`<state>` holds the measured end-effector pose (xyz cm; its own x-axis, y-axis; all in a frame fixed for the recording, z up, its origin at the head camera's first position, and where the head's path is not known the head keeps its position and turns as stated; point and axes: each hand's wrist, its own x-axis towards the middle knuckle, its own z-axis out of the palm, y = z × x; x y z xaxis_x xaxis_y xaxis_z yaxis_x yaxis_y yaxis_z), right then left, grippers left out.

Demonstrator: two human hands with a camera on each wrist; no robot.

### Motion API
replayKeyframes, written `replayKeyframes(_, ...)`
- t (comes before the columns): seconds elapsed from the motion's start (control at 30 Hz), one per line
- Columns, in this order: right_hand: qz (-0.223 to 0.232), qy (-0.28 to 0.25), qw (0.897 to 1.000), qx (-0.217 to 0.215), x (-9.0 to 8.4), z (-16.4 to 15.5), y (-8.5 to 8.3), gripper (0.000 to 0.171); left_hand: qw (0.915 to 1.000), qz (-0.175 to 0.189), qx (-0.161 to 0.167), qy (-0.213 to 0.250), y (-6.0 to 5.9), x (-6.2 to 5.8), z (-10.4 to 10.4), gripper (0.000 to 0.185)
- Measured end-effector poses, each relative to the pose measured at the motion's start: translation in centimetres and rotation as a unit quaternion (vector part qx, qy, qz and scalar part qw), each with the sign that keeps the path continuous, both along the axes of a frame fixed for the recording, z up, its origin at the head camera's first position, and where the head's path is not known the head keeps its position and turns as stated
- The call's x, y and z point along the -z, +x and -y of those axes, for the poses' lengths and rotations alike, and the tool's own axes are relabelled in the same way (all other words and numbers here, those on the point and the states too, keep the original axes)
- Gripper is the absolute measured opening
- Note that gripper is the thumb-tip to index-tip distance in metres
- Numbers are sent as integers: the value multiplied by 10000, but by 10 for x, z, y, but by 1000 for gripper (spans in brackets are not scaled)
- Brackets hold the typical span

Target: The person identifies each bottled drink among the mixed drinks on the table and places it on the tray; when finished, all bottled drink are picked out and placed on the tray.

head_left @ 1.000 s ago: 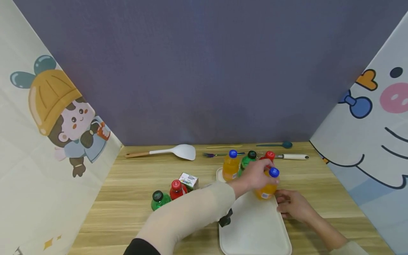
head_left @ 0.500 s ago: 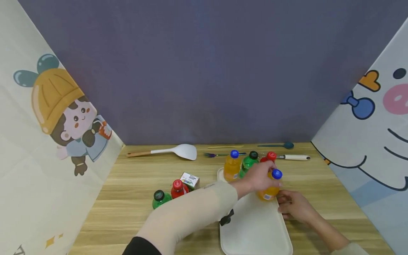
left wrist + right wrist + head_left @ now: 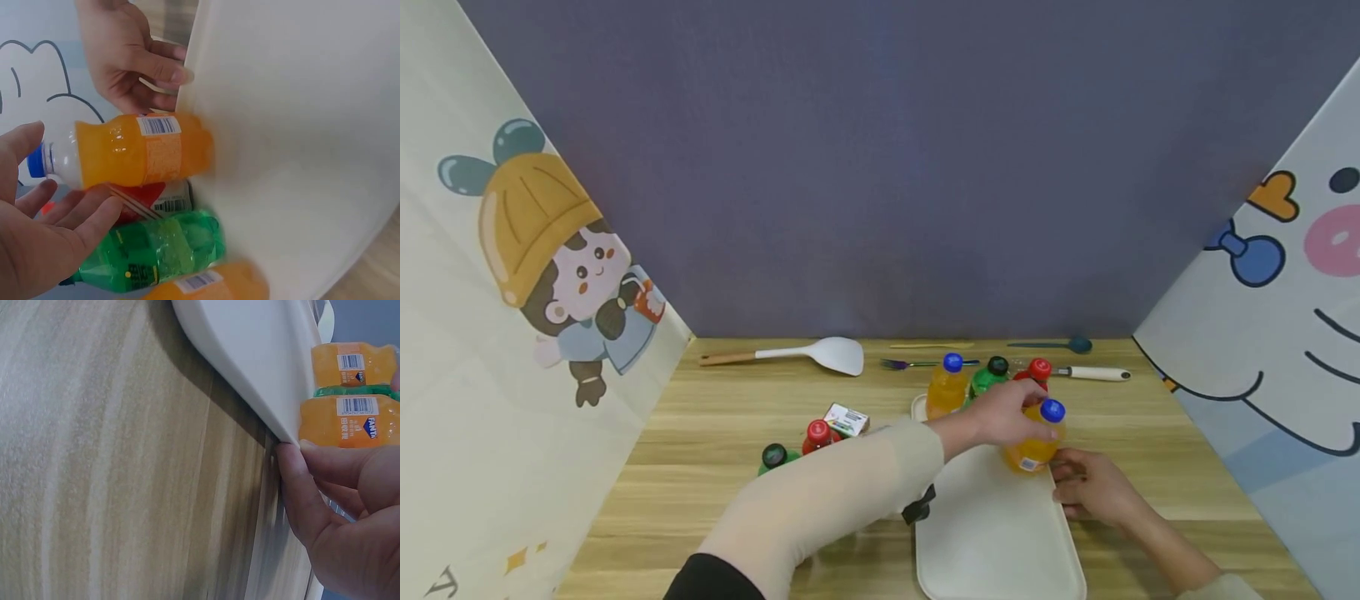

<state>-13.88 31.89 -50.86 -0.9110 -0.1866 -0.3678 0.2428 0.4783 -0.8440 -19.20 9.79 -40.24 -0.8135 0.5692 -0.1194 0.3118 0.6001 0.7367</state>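
My left hand (image 3: 1003, 414) reaches over the white tray (image 3: 1000, 533), beside the neck of a blue-capped orange soda bottle (image 3: 125, 150). In the left wrist view its fingers are loosely spread around the cap end, with a gap at the thumb. That bottle stands upright at the tray's right edge. Behind it on the tray are another orange soda bottle (image 3: 946, 392), a green bottle (image 3: 156, 253) and a red-capped bottle (image 3: 1039, 371), partly hidden by my left hand. My right hand (image 3: 350, 512) pinches the tray's right rim between thumb and finger.
Left of the tray, a green bottle (image 3: 775, 457), a red bottle (image 3: 818, 435) and a small white box (image 3: 847, 419) stand partly behind my left sleeve. A white spatula (image 3: 835, 356), a fork (image 3: 906, 364), a dark spoon (image 3: 1078, 344) and a white-handled utensil (image 3: 1097, 374) lie along the back.
My left hand has loosened slightly from the orange soda bottle, and its forearm has shifted a little left. The bottle and my right hand stay in nearly the same place.
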Motion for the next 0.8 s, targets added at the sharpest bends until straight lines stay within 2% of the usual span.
replayKeyframes(0.2,21,79,10000,47,0,1,-2,66,9996,196,41,183,0,-11,13,48)
replayKeyframes(0.47,0,134,9999,89,3,1,-1,65,9996,21,208,191,2,-29,37,48)
replayKeyframes(0.6,22,176,9998,101,2,2,-1,65,9992,75,223,318,4,-38,54,44)
replayKeyframes(0.8,36,301,9994,139,1,2,-2,67,9985,-26,219,501,2,-50,79,40)
